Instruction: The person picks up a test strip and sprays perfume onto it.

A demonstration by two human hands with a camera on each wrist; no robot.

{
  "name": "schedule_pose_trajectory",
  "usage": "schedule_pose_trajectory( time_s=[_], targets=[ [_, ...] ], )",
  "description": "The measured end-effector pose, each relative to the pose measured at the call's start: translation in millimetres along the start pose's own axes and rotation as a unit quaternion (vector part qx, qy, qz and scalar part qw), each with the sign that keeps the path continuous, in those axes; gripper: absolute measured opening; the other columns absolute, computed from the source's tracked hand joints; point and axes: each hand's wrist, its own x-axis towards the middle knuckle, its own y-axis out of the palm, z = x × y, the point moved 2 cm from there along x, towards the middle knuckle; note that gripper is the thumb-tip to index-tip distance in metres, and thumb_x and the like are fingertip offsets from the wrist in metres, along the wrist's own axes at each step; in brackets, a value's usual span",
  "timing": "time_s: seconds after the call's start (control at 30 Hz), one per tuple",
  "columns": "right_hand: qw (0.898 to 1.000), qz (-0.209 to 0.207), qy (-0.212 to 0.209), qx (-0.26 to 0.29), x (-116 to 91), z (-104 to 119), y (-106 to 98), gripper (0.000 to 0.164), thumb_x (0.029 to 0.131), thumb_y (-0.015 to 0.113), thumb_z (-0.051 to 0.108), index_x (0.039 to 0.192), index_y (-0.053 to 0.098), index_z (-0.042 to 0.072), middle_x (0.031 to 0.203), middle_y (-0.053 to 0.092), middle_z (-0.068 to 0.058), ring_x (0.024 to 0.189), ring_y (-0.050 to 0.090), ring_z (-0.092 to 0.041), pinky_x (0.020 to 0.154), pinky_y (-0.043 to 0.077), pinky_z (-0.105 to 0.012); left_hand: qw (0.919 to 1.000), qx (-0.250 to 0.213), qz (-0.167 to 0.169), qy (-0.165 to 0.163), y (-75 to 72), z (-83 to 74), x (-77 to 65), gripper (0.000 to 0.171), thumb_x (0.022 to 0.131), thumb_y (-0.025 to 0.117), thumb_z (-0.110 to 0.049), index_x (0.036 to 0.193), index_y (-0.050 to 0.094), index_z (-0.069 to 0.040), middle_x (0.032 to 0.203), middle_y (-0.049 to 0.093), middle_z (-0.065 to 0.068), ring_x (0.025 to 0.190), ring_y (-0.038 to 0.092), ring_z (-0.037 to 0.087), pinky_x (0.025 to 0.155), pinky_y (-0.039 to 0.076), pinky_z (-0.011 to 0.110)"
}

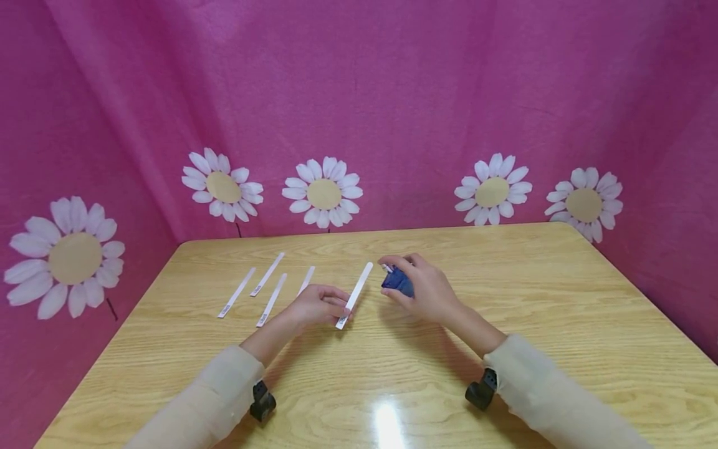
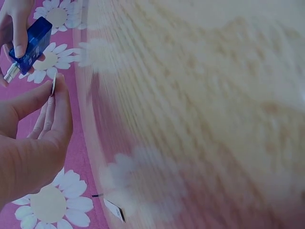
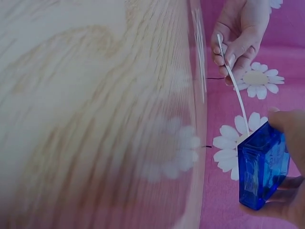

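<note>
Between thumb and fingers, my left hand [image 1: 318,304] pinches a white paper test strip [image 1: 359,287] near its printed lower end, raised off the table. My right hand [image 1: 433,290] grips a small blue glass perfume bottle [image 1: 398,282], its fingers around the body. In the left wrist view the bottle [image 2: 39,40] is tilted, with its pale spray nozzle [image 2: 12,72] uncovered and angled down toward the left hand. The right wrist view shows the strip [image 3: 237,93] slightly bowed; its far end passes behind the bottle [image 3: 262,167], so contact cannot be told.
Several more white strips lie on the table left of my left hand, among them a leftmost one [image 1: 237,293] and one farther back [image 1: 267,274]. The glossy wooden table [image 1: 561,299] meets a pink flowered cloth [image 1: 404,112] at its back and sides.
</note>
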Motion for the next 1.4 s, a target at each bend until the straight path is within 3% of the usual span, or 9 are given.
schedule_pose_trajectory(
  time_s=[0.27,0.57,1.13,1.4],
  targets=[
    [1.000,0.004,0.007,0.020,2.9,4.2,4.8,0.050,0.084,0.073,0.035,0.130,0.055,0.027,0.113,0.062,-0.014,0.092,0.065,-0.029,0.072,0.057,-0.043,0.9998,0.019,-0.004,0.003,0.2,0.1,-0.2,0.032,0.085,0.063,0.008,0.116,0.058,0.013,0.104,0.069,0.029,0.075,0.070,0.012,0.071,0.059,0.027],
    [1.000,-0.001,0.005,0.027,4.9,3.6,8.1,0.051,0.083,0.074,0.033,0.130,0.054,0.028,0.111,0.062,-0.013,0.089,0.064,-0.027,0.070,0.057,-0.040,0.9997,0.024,-0.005,0.008,-0.6,1.5,1.3,0.030,0.085,0.063,0.008,0.114,0.058,0.013,0.098,0.071,0.026,0.072,0.068,0.011,0.069,0.058,0.026],
    [0.999,-0.026,0.009,0.026,3.4,4.0,7.1,0.048,0.083,0.075,0.031,0.126,0.057,0.025,0.113,0.062,-0.015,0.089,0.064,-0.028,0.069,0.056,-0.041,0.9995,0.032,-0.002,0.008,2.3,-3.2,0.2,0.030,0.085,0.063,0.007,0.115,0.059,0.012,0.102,0.070,0.029,0.076,0.071,0.013,0.072,0.060,0.029],
    [0.999,-0.011,0.000,0.032,-2.4,7.5,6.4,0.049,0.081,0.077,0.032,0.126,0.058,0.025,0.111,0.063,-0.012,0.089,0.064,-0.026,0.071,0.057,-0.040,0.9992,0.037,-0.001,0.013,2.3,-2.2,1.0,0.030,0.085,0.063,0.006,0.115,0.058,0.012,0.104,0.069,0.030,0.076,0.071,0.013,0.068,0.058,0.026]
  ],
)
